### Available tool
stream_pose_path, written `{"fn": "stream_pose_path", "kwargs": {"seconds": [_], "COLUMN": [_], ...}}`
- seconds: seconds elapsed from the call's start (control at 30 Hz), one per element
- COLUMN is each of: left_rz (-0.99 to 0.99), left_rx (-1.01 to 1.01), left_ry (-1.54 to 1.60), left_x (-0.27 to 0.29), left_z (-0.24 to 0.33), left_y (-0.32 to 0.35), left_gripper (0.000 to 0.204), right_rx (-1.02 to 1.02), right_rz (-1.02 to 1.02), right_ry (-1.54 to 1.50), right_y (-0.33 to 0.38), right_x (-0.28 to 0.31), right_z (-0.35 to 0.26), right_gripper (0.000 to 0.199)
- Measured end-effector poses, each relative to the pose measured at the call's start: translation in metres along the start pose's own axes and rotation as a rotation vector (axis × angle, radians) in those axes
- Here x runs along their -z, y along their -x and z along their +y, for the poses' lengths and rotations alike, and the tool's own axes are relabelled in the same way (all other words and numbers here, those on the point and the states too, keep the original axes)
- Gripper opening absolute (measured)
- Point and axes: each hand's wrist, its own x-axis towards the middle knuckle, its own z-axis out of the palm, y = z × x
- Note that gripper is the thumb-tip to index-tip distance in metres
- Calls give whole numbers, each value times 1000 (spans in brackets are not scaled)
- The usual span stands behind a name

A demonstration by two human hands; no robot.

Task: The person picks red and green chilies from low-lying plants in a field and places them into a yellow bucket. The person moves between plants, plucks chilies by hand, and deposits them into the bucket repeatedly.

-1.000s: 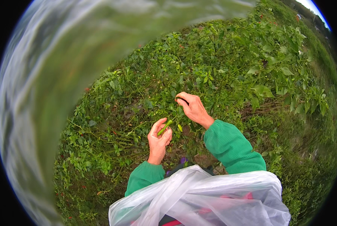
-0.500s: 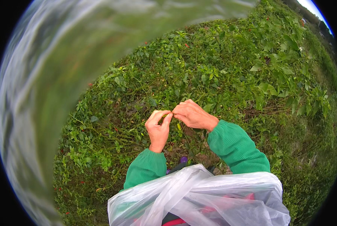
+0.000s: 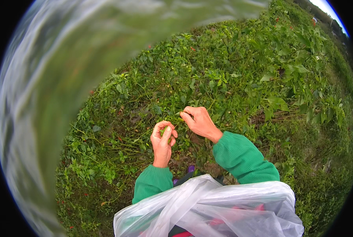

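Note:
My left hand point(image 3: 161, 148) is curled around slim green chili peppers point(image 3: 169, 140), its thumb pressed over them and the fingers bent. Slightly higher and to the right, my right hand point(image 3: 200, 123) is closed in a pinch. A small green bit shows at its fingertips, too small to name. Green leaves and thin stems of the low chili plants point(image 3: 214, 77) lie just beyond and beneath both hands. The two hands are close together but apart.
A translucent plastic sheet point(image 3: 208, 205) covers my front below the green sleeves. Blurred clear plastic point(image 3: 30, 98) blocks the upper left. Red chilies dot the plants. A purple shoe point(image 3: 191, 169) shows below my hands. Taller leafy plants point(image 3: 291, 75) stand at the right.
My hands have parted after touching at the fingertips. The left has moved slightly down and its fingers have curled in over the green peppers; the right now pinches a little higher.

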Motion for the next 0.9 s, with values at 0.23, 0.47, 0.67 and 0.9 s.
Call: {"fn": "stream_pose_path", "kwargs": {"seconds": [0.23, 0.47, 0.67, 0.9], "left_rz": [121, 153, 128, 123], "left_rx": [-175, -28, -157, -522], "left_ry": [-317, -136, -321, -763], "left_x": [-11, 4, 13, 12], "left_z": [-6, -6, -14, -14], "left_y": [-4, -5, -7, -4], "left_gripper": [12, 11, 13, 10], "right_rx": [148, 524, 419, 311], "right_rz": [14, -26, -244, -189], "right_ry": [272, 308, 351, 243], "right_y": [12, 19, 20, 22], "right_x": [-18, -19, -23, -29], "right_z": [1, 6, 11, 10], "right_gripper": [21, 10, 14, 21]}}
